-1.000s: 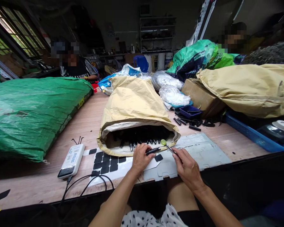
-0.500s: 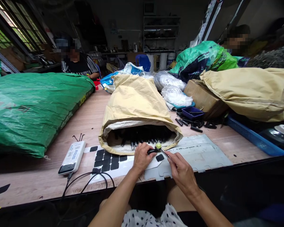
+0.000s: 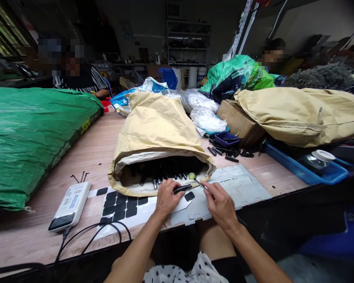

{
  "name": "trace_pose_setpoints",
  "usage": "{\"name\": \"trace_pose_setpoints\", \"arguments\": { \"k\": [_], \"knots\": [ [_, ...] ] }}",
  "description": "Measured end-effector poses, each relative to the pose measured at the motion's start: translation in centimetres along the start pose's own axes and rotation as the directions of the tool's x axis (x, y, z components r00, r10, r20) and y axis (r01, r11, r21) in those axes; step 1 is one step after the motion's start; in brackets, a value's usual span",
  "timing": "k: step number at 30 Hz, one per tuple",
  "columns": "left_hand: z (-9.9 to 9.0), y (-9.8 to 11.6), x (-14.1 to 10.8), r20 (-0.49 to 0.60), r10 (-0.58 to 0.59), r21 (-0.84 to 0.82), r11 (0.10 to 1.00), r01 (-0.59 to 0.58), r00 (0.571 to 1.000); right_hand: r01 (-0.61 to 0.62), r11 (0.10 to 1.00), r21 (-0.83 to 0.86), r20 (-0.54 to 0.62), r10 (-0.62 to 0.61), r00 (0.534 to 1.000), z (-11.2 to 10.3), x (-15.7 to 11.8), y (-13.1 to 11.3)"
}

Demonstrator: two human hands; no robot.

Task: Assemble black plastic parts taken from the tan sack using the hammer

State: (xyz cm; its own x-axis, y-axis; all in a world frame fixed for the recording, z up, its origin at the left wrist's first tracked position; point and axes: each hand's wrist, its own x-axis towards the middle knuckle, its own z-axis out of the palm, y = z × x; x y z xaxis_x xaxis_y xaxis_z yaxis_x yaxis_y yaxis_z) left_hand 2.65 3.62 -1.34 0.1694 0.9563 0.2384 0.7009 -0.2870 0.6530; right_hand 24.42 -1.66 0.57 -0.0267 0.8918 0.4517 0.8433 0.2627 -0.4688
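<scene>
My left hand (image 3: 168, 196) is closed round a slim black piece (image 3: 183, 188) just in front of the open mouth of a beige sack (image 3: 156, 129). Many black pieces lie inside that sack. To the right, my right hand (image 3: 221, 202) pinches a thin metal tool (image 3: 201, 184). A small yellow-green round thing (image 3: 192, 176) sits at the tool's far end, a little apart from the black piece. Under and beside my hands lie a white sheet with black rounded squares (image 3: 118, 206) and a grey board (image 3: 233, 184).
A white power bank (image 3: 71, 204) with black cables lies at the left, near a big green sack (image 3: 32, 137). Rightward are a purple tray (image 3: 226, 139), loose black pieces, a cardboard box (image 3: 238, 122) and a blue basket (image 3: 297, 169). Two people are beyond the table.
The view has turned right, shifting the scene leftward. The round tip of the tool has come away from the black piece, which my left hand still holds.
</scene>
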Motion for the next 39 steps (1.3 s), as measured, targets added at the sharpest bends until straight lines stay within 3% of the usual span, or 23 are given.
{"name": "trace_pose_setpoints", "arguments": {
  "k": [5,9,19,26,39],
  "knots": [
    [-0.3,0.0,-0.2,-0.04,0.024,-0.066,0.998,-0.026,0.999,0.038,0.958,-0.284,-0.032,-0.049,0.998,-0.1,0.7,3.7],
    [-0.5,0.1,-0.4,-0.053,0.032,-0.114,0.993,-0.038,0.998,0.049,0.92,-0.388,-0.078,-0.086,0.993,1.0,0.0,5.0],
    [-1.0,0.4,-0.5,-0.082,0.081,-0.188,0.978,-0.095,0.993,0.012,0.917,-0.398,-0.095,-0.054,0.994,1.5,-0.2,4.7],
    [-0.7,0.0,-0.7,-0.126,0.042,-0.313,0.946,-0.08,0.991,0.008,0.913,-0.408,-0.09,-0.049,0.995,1.3,-0.1,4.5],
    [-0.8,0.0,-0.8,-0.204,0.058,-0.316,0.941,-0.122,0.977,-0.018,0.921,-0.39,-0.096,-0.021,0.995,1.5,-0.2,4.5]
  ]
}}
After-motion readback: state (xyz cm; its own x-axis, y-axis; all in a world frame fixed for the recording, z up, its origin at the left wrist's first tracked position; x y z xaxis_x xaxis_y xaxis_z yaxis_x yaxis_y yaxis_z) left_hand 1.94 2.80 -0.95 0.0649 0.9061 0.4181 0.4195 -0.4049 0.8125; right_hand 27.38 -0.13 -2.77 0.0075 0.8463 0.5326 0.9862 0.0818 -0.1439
